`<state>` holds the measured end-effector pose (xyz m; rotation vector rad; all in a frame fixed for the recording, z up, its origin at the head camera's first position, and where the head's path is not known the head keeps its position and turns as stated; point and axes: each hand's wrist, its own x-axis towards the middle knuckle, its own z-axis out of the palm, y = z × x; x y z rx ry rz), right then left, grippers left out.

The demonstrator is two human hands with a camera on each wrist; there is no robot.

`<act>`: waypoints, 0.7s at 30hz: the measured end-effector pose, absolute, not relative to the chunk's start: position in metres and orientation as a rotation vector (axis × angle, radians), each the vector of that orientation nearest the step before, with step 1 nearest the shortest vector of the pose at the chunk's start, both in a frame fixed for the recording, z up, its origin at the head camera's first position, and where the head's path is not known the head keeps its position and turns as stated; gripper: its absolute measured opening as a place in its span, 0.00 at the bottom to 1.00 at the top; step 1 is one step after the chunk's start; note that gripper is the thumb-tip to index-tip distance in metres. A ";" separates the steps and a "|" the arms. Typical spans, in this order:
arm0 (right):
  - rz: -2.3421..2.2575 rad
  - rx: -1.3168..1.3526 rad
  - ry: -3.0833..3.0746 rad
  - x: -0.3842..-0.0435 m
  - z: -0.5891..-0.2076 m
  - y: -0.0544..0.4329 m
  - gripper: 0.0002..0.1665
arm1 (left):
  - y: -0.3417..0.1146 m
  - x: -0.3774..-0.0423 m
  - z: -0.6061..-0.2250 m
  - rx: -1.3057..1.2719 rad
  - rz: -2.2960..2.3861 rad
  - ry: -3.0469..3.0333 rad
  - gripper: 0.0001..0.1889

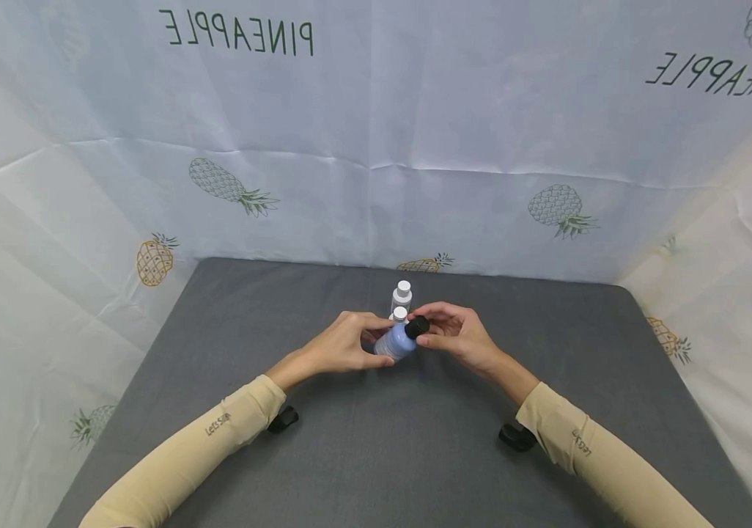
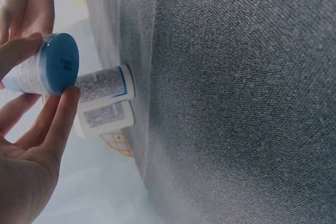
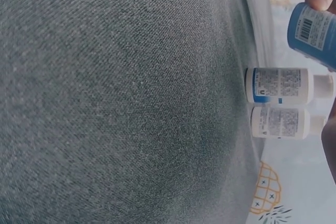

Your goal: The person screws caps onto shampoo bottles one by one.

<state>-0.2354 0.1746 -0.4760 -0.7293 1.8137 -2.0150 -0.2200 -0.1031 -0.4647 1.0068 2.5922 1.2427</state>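
A blue bottle (image 1: 394, 345) with a black cap (image 1: 418, 327) is held tilted above the table, its cap end toward the right. My left hand (image 1: 346, 343) grips the bottle's body between thumb and fingers. At the other end, my right hand (image 1: 460, 337) pinches the cap with its thumb and fingers. The round blue base (image 2: 60, 64) faces the left wrist camera, and a label with a barcode (image 3: 310, 27) shows in the right wrist view. Just behind stand two upright white bottles, a nearer one (image 3: 278, 85) with a blue stripe and a farther one (image 3: 281, 123).
The dark grey table (image 1: 402, 455) reaches back to a white curtain (image 1: 363, 213) printed with pineapples. Black wrist devices sit under both forearms, one at the left wrist (image 1: 283, 419) and one at the right wrist (image 1: 517, 438).
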 end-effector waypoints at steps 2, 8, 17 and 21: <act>-2.020 -0.705 1.837 -0.235 -0.476 0.174 0.24 | -0.102 -0.220 -0.464 1.000 1.240 2.592 0.33; -2.045 -0.684 1.910 -0.235 -0.477 0.171 0.23 | -0.101 -0.220 -0.463 1.011 1.222 2.610 0.33; -2.083 -0.674 1.998 -0.231 -0.479 0.164 0.23 | -0.101 -0.219 -0.463 1.037 1.197 2.623 0.33; -2.086 -0.658 2.023 -0.230 -0.478 0.162 0.23 | -0.101 -0.218 -0.463 1.033 1.202 2.624 0.33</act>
